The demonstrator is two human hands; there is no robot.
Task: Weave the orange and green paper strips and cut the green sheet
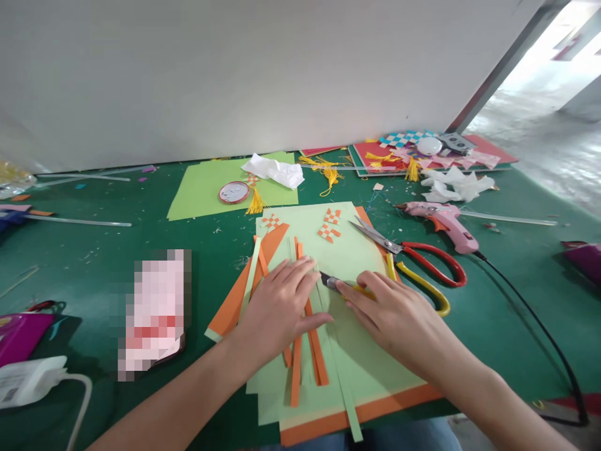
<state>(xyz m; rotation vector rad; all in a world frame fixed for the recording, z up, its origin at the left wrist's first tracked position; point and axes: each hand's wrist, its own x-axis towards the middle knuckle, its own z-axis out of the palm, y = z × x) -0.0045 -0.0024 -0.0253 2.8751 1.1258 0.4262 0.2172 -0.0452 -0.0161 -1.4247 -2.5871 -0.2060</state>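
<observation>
My left hand point(284, 297) lies on the pale green paper point(375, 360), fingers stretched and thumb spread to the right. Under and beside it are several orange strips point(295, 369) and pale green strips point(251, 275). My right hand point(387, 307) grips a utility knife point(334, 283) with a yellow body. Its dark blade points left, close to my left fingertips. From between the hands a narrow pale green strip point(350, 410) runs down past the paper's lower edge. Small orange-and-white woven pieces point(329, 233) rest near the top of the paper.
Red-and-yellow-handled scissors point(399, 247) lie right of the paper, before a pink glue gun point(444, 222) with a black cord. A blurred-out pink item point(157, 313) is at left, near a white charger point(30, 379). Green card point(197, 188) and crumpled tissue point(275, 170) lie behind.
</observation>
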